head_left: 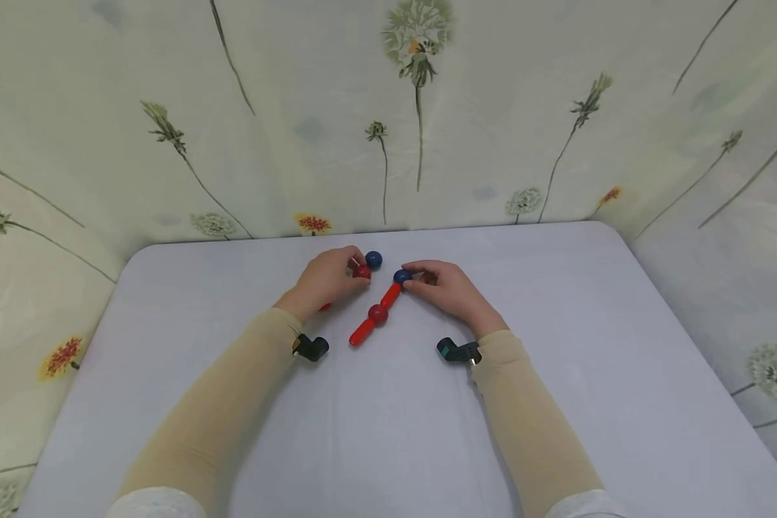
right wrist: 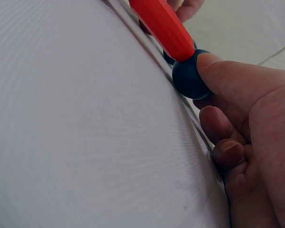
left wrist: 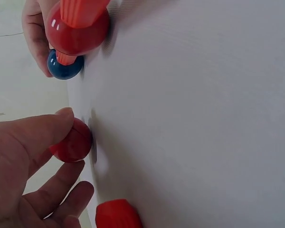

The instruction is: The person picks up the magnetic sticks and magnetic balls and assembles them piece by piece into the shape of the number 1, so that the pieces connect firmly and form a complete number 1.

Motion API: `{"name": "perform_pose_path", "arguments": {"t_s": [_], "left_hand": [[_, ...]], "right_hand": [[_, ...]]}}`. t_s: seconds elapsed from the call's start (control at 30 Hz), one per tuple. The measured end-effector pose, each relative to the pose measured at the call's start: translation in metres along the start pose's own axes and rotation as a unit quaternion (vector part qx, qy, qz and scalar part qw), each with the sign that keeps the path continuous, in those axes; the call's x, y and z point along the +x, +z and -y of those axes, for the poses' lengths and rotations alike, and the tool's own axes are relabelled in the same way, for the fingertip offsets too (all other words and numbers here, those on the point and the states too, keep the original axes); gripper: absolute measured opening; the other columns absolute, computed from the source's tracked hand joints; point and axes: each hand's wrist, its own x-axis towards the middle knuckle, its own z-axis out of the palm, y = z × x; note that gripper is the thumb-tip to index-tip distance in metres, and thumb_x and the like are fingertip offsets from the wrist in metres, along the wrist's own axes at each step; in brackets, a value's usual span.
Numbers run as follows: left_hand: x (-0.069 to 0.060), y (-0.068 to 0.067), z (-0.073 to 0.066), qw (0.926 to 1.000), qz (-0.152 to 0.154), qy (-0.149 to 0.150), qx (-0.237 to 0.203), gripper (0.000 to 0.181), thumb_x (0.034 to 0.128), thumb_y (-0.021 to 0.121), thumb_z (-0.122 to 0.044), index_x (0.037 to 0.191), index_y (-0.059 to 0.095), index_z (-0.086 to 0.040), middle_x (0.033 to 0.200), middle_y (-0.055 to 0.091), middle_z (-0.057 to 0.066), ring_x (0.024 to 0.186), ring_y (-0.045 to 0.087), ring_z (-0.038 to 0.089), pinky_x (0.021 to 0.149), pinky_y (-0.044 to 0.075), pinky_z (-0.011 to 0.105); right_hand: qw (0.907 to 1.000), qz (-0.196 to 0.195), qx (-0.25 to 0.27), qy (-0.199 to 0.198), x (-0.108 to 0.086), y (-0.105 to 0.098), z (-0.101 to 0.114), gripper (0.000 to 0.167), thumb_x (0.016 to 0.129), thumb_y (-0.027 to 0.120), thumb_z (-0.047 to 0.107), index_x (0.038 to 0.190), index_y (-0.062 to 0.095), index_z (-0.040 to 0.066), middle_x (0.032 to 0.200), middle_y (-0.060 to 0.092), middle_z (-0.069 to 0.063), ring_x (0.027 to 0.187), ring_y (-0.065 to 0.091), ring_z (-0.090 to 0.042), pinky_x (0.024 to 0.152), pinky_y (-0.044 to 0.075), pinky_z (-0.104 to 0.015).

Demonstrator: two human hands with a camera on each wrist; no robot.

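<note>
My left hand (head_left: 329, 280) pinches a loose red ball (head_left: 362, 273) between thumb and fingers; the left wrist view shows that red ball (left wrist: 74, 141) at the thumb tip. My right hand (head_left: 450, 289) pinches a blue ball (head_left: 402, 276) at the upper end of a chain. From this ball a red rod (head_left: 391, 295) runs to a red ball (head_left: 378, 314), and another red rod (head_left: 362, 332) continues toward the lower left. In the right wrist view the thumb presses the blue ball (right wrist: 192, 76) beside the red rod (right wrist: 165, 29).
A second blue ball (head_left: 373, 260) lies just behind the left hand's red ball. Another red piece (head_left: 325, 307), mostly hidden under the left hand, shows its end in the left wrist view (left wrist: 117, 214). A flowered curtain (head_left: 337, 144) hangs behind the white table (head_left: 375, 432).
</note>
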Motion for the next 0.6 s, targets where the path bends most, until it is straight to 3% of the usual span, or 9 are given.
{"name": "perform_pose_path", "arguments": {"t_s": [0.3,0.47,0.6], "left_hand": [[-0.010,-0.007,-0.003,0.9997,-0.015,-0.008,0.017,0.041,0.0892,0.073,-0.033,0.126,0.058,-0.022,0.117,0.062,0.002,0.105,0.055,0.020,0.084,0.050,0.037],[-0.024,-0.016,-0.006,0.9986,-0.047,0.023,-0.010,0.042,0.0890,0.074,-0.035,0.127,0.061,-0.021,0.115,0.060,-0.001,0.108,0.053,0.020,0.086,0.050,0.037],[-0.041,-0.021,-0.005,0.9962,-0.067,0.025,-0.049,0.042,0.0883,0.074,-0.036,0.126,0.062,-0.020,0.114,0.059,-0.003,0.109,0.053,0.019,0.081,0.052,0.034]], "right_hand": [[1.0000,0.001,-0.001,0.002,0.000,-0.001,0.001,0.045,0.087,0.067,0.058,0.126,0.066,0.035,0.096,0.064,0.007,0.086,0.056,-0.016,0.076,0.048,-0.037],[1.0000,-0.003,0.002,-0.002,-0.001,-0.002,0.001,0.046,0.086,0.067,0.059,0.125,0.067,0.035,0.095,0.064,0.007,0.085,0.056,-0.017,0.075,0.048,-0.037],[1.0000,0.000,0.003,-0.006,0.001,0.000,-0.001,0.046,0.086,0.066,0.060,0.126,0.066,0.035,0.094,0.064,0.007,0.084,0.056,-0.016,0.075,0.048,-0.037]]}}
